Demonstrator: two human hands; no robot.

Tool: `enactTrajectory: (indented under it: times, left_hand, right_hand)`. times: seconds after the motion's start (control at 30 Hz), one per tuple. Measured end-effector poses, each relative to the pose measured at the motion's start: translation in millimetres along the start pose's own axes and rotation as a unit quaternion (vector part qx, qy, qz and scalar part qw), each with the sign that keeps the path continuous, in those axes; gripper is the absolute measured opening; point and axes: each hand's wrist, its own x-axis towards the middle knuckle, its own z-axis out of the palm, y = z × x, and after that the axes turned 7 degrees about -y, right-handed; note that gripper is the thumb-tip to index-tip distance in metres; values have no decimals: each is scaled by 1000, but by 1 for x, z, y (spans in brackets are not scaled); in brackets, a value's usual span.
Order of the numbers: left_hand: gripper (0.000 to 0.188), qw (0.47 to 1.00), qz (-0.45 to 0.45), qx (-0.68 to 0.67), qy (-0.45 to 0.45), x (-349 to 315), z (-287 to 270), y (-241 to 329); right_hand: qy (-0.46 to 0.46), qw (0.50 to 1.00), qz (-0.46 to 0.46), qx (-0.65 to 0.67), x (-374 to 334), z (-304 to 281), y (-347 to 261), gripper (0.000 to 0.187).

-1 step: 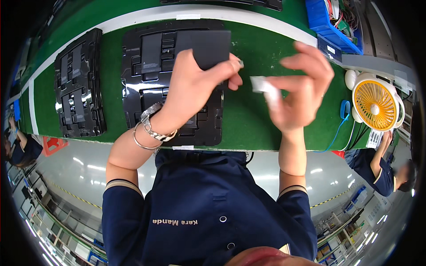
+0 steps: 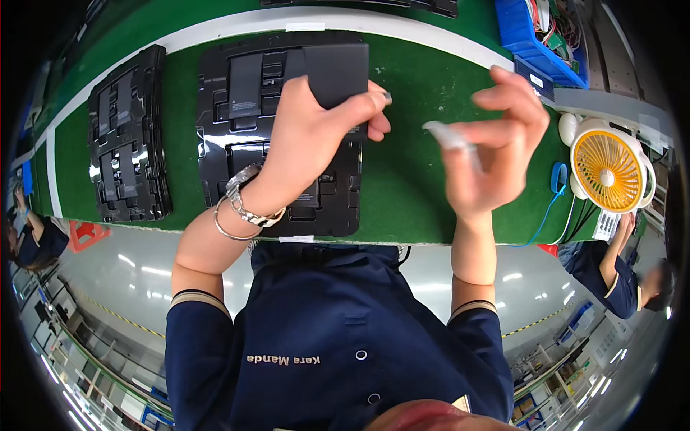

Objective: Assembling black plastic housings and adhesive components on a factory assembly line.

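Note:
My left hand (image 2: 309,133) grips a flat dark-grey rectangular pack (image 2: 341,72), thumb on its near side and fingers curled round its right edge. The pack is held above a black moulded plastic tray (image 2: 212,169). A similar grey pack (image 2: 246,85) lies in that tray, partly beside my left hand. To the right, my right hand (image 2: 496,151) is raised over the green work surface, apart from the pack. Pinched between its thumb and forefinger is a small whitish strip of film (image 2: 449,136), blurred by motion; its other fingers are bent loosely.
A stack of black trays (image 2: 129,136) stands at the left on the green bench (image 2: 402,208). At the right are a yellow-and-white fan (image 2: 609,169), a blue wristband with a cord (image 2: 558,176) and a blue bin of wires (image 2: 525,36). Two other people work farther off.
My right hand has shifted slightly right and away from the pack, and the film in it has turned. My left hand and the pack have moved a little to the left.

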Motion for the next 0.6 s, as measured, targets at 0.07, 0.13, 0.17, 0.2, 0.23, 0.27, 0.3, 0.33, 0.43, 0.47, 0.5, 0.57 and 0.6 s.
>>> enactTrajectory:
  times: [0.07,0.13,0.17,0.2,0.23,0.27,0.3,0.33,0.43,0.47,0.5,0.57,0.6]
  left_hand:
    - [16,1000,-15,-3,16,0,3,1]
    - [14,1000,-5,-26,4,-1,5,-1]
    - [14,1000,-6,-27,3,-1,5,-1]
    - [13,1000,-6,-23,5,-1,5,-1]
    - [12,1000,-5,-19,7,-1,5,-1]
    - [12,1000,-5,-20,7,-2,5,-2]
    - [10,1000,2,-30,1,-4,6,-3]
    - [9,999,8,-41,-5,-4,7,-4]
    - [6,998,42,43,10,-6,6,-2]
    - [6,998,41,44,11,-6,7,-2]
    - [7,999,34,41,8,-6,7,-2]
    - [9,999,25,39,3,-5,8,-2]
    - [10,1000,28,-10,-9,-3,7,-4]
  right_hand:
    - [50,984,111,130,-7,5,6,19]
    - [41,931,249,265,-8,12,-4,16]
    - [23,917,276,286,-9,15,-4,16]
    - [5,903,303,306,-10,18,-4,16]
    - [-2,900,303,312,-11,22,-5,17]
    - [-8,912,286,292,-11,26,-5,16]
    - [-42,930,264,254,-12,28,-3,16]
    - [-74,944,241,214,-14,30,-1,17]
    - [-58,928,276,243,-11,35,-4,18]
    - [-55,928,274,246,-10,36,-4,18]
    - [-55,928,274,246,-11,36,-3,18]
    - [-26,990,131,51,-12,34,-1,18]
    - [-9,999,32,-34,-11,31,0,20]
